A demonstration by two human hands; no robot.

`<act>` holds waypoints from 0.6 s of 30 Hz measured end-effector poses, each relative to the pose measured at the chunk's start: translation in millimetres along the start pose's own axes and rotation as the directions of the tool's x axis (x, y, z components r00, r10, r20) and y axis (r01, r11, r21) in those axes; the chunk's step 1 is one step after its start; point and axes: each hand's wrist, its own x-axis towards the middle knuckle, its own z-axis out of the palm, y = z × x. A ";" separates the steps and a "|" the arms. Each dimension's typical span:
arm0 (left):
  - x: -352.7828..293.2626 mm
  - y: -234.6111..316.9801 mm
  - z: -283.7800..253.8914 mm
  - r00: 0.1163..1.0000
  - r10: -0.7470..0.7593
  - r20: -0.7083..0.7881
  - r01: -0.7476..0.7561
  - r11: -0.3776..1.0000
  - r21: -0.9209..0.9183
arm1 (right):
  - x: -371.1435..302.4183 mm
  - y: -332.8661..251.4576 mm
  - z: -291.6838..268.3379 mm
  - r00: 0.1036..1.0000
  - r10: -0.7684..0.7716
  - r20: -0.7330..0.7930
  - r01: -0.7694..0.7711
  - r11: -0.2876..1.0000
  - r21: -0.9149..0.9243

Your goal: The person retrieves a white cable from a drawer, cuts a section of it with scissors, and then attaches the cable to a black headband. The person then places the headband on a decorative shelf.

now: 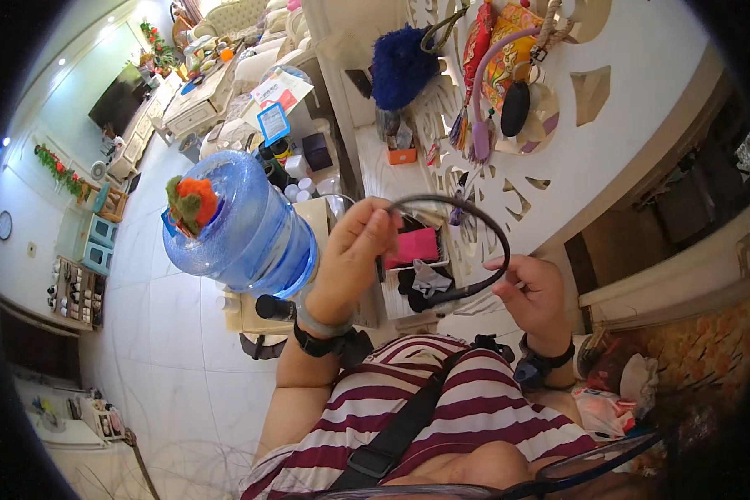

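A thin black curved band [502,232], hoop-shaped like a headband, is held up in front of my striped top. Its upper end is pinched between the thumb and fingers of my left hand [360,250]. My right hand [535,298] grips its right-hand side between thumb and bent fingers. From there the band bends back to a loose lower end, slightly blurred, above the white shelf. Behind it a pink flat item [417,246] and a grey and black cloth [429,279] lie in a tray on the shelf.
Left of my left hand stands a large blue water bottle [267,225] with an orange-green cover on top. A black cylinder [275,308] is close to my left wrist. On the carved white panel [592,167] hang a blue fluffy bag [404,68] and a purple-handled item [481,125].
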 end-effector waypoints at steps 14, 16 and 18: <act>19.1 -11.9 2.6 0.994 -0.112 0.003 0.105 0.920 -0.377 | 4.1 -1.4 6.9 0.988 0.137 0.071 -0.147 0.977 0.157; 19.8 -16.3 4.1 0.992 -0.121 0.032 0.124 0.925 -0.359 | 4.4 0.6 8.7 0.981 0.168 0.091 -0.181 0.972 0.149; 20.9 -16.1 4.9 0.992 -0.115 0.050 0.126 0.931 -0.342 | 2.7 1.5 10.0 0.983 0.168 0.072 -0.176 0.975 0.134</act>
